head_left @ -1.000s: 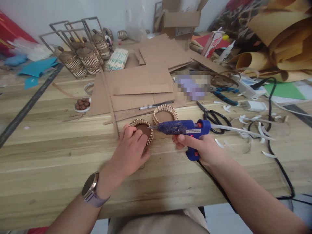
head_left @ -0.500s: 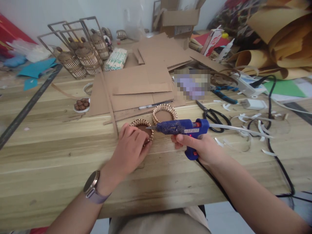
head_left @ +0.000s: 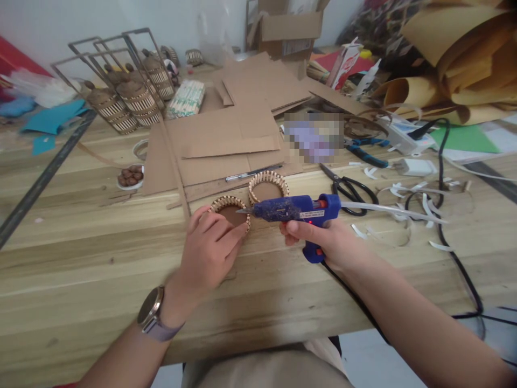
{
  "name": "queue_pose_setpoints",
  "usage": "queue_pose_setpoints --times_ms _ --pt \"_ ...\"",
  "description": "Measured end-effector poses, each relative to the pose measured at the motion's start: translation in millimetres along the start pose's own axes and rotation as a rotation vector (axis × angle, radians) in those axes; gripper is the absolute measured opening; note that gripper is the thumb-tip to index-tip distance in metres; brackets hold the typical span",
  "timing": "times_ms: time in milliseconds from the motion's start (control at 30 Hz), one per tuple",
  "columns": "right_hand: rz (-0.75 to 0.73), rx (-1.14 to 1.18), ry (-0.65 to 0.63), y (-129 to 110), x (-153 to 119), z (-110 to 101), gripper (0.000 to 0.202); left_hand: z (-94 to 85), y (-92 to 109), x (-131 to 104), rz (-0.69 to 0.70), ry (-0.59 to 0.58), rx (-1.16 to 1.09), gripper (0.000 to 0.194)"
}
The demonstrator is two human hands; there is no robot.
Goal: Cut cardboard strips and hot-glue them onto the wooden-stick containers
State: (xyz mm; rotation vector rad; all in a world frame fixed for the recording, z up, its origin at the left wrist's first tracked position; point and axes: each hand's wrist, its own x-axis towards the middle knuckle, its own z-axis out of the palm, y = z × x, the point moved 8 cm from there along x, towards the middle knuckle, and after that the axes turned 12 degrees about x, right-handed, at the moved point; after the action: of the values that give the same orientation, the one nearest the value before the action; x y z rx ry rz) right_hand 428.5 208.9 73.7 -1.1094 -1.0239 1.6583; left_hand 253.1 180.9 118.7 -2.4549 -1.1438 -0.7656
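Observation:
A blue glue gun (head_left: 285,209) with a clear glue stick (head_left: 388,209) in its back is gripped in my right hand (head_left: 337,240). Its nozzle points left, over the rim of a round, low basket (head_left: 230,207) made of small light sticks with a brown cardboard bottom. My left hand (head_left: 212,245) is closed around the near left side of that basket, its fingers at the rim. Just behind, to the right, stands a second basket (head_left: 269,186) of the same make, partly hidden by the glue gun.
Scissors (head_left: 351,188), pliers (head_left: 367,153) and white scraps lie to the right, with a black cable (head_left: 460,258). Cardboard sheets (head_left: 230,132) and a pen (head_left: 254,172) lie behind the baskets. Several handled stick baskets (head_left: 139,97) and a bowl of nuts (head_left: 130,177) stand left.
The whole view has shifted slightly, so things sit a little further left. My left fingers have moved a little on the basket, showing more of its inside. The glue gun stays at its rim.

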Motion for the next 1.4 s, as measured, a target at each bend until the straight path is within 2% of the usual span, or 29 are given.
queue_pose_setpoints --times_ms 233,367,467,600,700,967,1400 --pt "0.002 0.001 0.012 1.8 1.1 -1.2 0.035 -0.9 -2.1 -1.0 -0.001 0.004 0.015 0.016" --pt "0.001 0.027 0.022 2.0 0.6 -1.5 0.036 -5.2 -9.9 1.5 -0.052 0.049 -0.054 0.013" --pt "0.019 0.045 0.053 3.5 0.2 -4.1 0.04 -9.2 -23.6 2.1 -0.181 0.08 -0.21 0.01" --pt "0.026 0.061 0.061 4.8 -0.3 -6.1 0.043 -9.8 -42.3 -4.4 -0.42 0.096 -0.417 0.013" --pt "0.017 0.061 0.046 4.5 -0.4 -5.3 0.041 -9.1 -47.4 -9.0 -0.515 0.101 -0.492 0.014" --pt "0.011 0.061 0.039 3.4 1.2 -3.5 0.04 -12.5 -48.3 -8.6 -0.531 0.144 -0.51 0.017" --pt "0.023 0.015 0.025 6.1 1.0 -2.8 0.041 -4.8 -55.9 -14.5 -0.65 0.079 -0.48 0.007"
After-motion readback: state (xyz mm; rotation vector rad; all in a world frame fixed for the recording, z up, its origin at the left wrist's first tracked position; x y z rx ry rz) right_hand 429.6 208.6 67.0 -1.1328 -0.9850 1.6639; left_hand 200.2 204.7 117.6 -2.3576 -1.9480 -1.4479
